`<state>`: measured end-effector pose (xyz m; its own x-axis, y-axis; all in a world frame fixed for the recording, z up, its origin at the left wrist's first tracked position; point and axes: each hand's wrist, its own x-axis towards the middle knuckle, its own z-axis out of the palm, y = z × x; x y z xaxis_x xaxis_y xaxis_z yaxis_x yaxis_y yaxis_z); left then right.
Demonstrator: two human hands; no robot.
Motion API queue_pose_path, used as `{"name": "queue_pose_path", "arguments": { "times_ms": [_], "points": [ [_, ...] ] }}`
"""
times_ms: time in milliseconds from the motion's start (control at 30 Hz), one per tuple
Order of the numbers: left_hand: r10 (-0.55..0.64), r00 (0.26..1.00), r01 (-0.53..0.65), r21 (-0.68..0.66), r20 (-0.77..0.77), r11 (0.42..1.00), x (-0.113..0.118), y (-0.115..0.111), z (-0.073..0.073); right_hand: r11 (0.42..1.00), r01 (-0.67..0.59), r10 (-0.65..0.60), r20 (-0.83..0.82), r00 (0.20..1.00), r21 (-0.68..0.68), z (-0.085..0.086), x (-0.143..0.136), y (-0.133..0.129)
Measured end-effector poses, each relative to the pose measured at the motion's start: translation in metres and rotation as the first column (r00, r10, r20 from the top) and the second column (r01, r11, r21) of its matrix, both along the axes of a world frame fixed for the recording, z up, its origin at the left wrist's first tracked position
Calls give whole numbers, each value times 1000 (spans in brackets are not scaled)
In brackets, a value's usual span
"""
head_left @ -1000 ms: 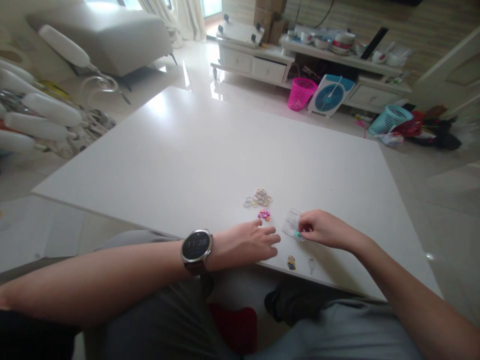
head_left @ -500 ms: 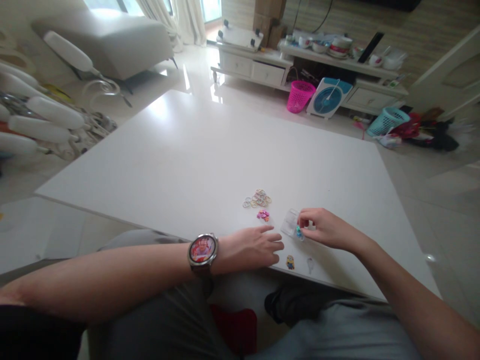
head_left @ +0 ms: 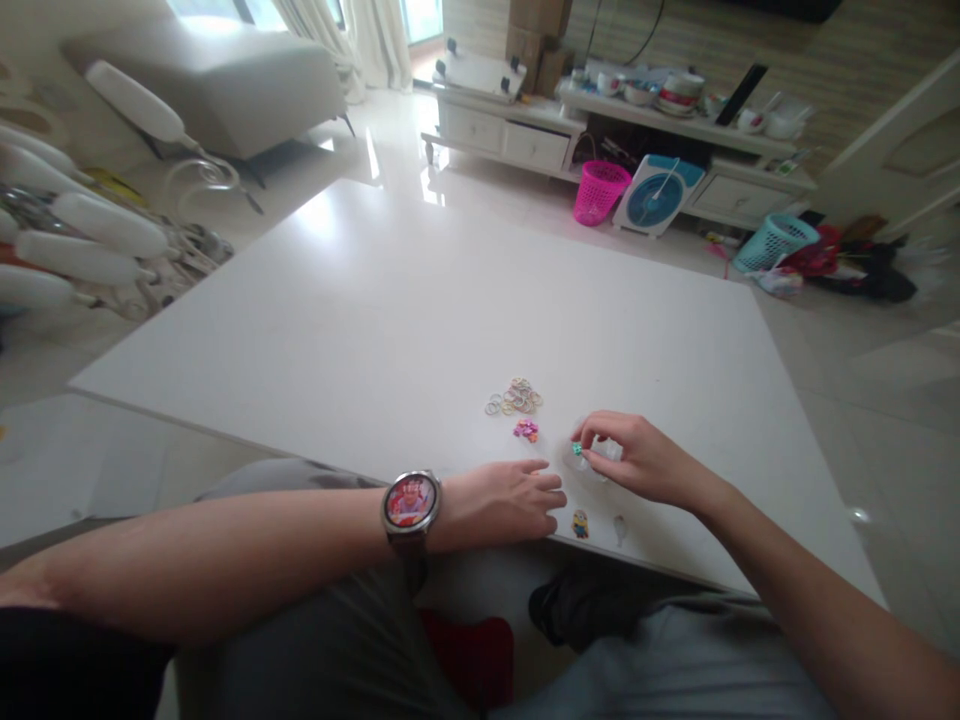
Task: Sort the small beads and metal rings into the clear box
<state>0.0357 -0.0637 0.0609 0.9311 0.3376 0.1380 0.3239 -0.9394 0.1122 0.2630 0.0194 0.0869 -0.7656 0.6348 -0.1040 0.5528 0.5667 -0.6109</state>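
My right hand (head_left: 637,455) pinches a small teal-green piece (head_left: 577,449) between thumb and fingertips. It is over the left part of a small clear plastic box (head_left: 576,463), which the hand partly covers. My left hand (head_left: 517,500) lies palm down at the table's near edge, fingers spread, holding nothing. Just beyond it sits a small heap of pink and purple pieces (head_left: 526,430). Farther back is a loose pile of pale thin rings (head_left: 519,396). A yellow and blue Minion figure (head_left: 580,524) and a small greyish translucent piece (head_left: 620,530) lie near the front edge.
The white table (head_left: 420,320) stretches away from me. Beyond it on the floor stand a pink basket (head_left: 600,193), a blue and white box fan (head_left: 656,198) and a turquoise basket (head_left: 776,242). A low white cabinet (head_left: 536,147) runs along the wall.
My right hand has shifted a little left, from the right part of the clear box to its left part, with the teal-green piece between its fingertips. My left hand has barely moved.
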Motion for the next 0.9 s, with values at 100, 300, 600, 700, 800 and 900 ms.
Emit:
{"name": "queue_pose_path", "arguments": {
  "times_ms": [100, 300, 600, 700, 800, 900],
  "points": [
    [-12, 1000, 13, -19, 18, 1000, 0, 2, 2, 1000, 4, -4, -18, 1000, 0, 0, -2, -2],
    [105, 994, -98, -257, 15, 961, -18, 31, 17, 998, 35, -31, -94, 995, 45, -16, -9, -2],
    [318, 941, -337, -420, -116, 843, -38, 56, 4, 988, 19, -38, 122, 992, 154, -39, -23, -8],
    [301, 946, -324, -415, -120, 850, -36, 52, 2, 989, -15, -9, 163, 987, 145, -40, -26, -10],
    [296, 946, -323, -406, -129, 855, -33, 50, 2, 988, -18, -7, 160, 987, 154, -43, -30, -13],
    [297, 947, -321, -411, -123, 853, -33, 51, 0, 985, -12, -13, 141, 990, 173, -46, -32, -15]
  ]
}}
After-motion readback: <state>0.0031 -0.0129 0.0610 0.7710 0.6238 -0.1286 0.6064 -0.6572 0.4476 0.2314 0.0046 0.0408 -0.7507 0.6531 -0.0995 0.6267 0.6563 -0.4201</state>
